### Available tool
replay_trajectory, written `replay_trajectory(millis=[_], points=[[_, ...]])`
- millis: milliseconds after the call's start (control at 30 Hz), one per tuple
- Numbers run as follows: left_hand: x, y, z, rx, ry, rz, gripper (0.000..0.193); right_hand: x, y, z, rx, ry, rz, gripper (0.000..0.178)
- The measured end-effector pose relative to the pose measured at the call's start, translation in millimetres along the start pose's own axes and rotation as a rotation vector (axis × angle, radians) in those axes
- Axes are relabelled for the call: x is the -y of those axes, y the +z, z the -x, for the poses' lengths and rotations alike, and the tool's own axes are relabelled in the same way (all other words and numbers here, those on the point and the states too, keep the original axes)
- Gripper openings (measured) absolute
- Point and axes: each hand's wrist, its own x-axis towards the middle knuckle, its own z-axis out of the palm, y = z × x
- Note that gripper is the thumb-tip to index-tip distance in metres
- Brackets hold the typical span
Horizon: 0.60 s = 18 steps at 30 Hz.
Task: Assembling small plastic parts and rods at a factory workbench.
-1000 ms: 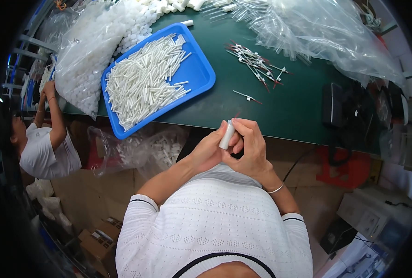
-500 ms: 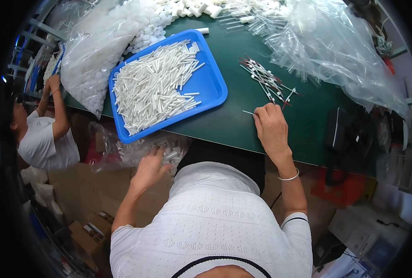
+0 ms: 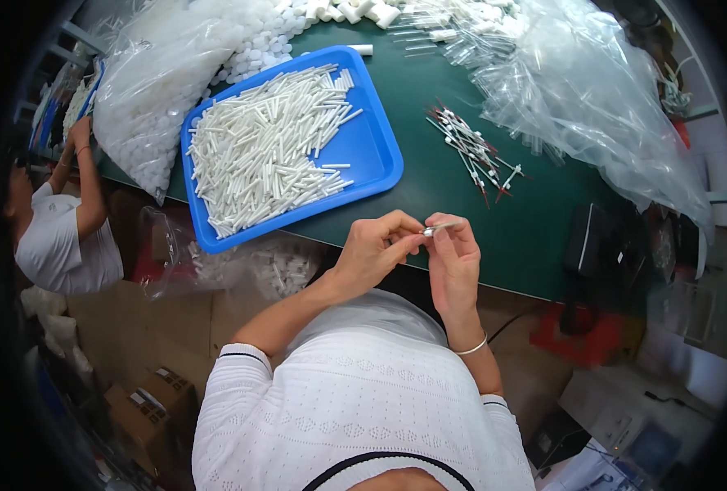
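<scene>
Both hands meet above the front edge of the green table. My right hand (image 3: 455,260) pinches a thin, light-coloured rod (image 3: 443,226) between thumb and fingers. Against it, my left hand (image 3: 377,247) has thumb and forefinger pressed together at a small whitish piece (image 3: 428,232), mostly covered by the fingertips. Ahead of the right hand lies a loose pile of thin sticks (image 3: 470,151) with white fittings and dark red ends. Left of the hands, a blue tray (image 3: 384,168) holds many short white tubes (image 3: 269,143).
A clear bag of white pieces (image 3: 286,266) hangs below the table's front edge. Farther back are a bag of white caps (image 3: 147,106), clear tubes and plastic sheeting (image 3: 601,106). A black case (image 3: 590,237) stands at right. Another person (image 3: 69,237) works at far left.
My left hand has come up out of the bag below the table to meet the right hand. The right hand has drawn back from beside the stick pile, toward me, with the thin rod.
</scene>
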Motion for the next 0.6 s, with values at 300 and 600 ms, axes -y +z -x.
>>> replay_trajectory(millis=[300,600], points=[[-25.7,-36.5,8.5,0.12,0.141,-0.348,0.014,44.4,16.7,-9.6,0.483,-0.735,1.651,0.021],[-46.6,-234.6,-175.4,-0.403,0.37,-1.127,0.014,33.0,-17.8,0.0,0.117,-0.134,0.871,0.021]])
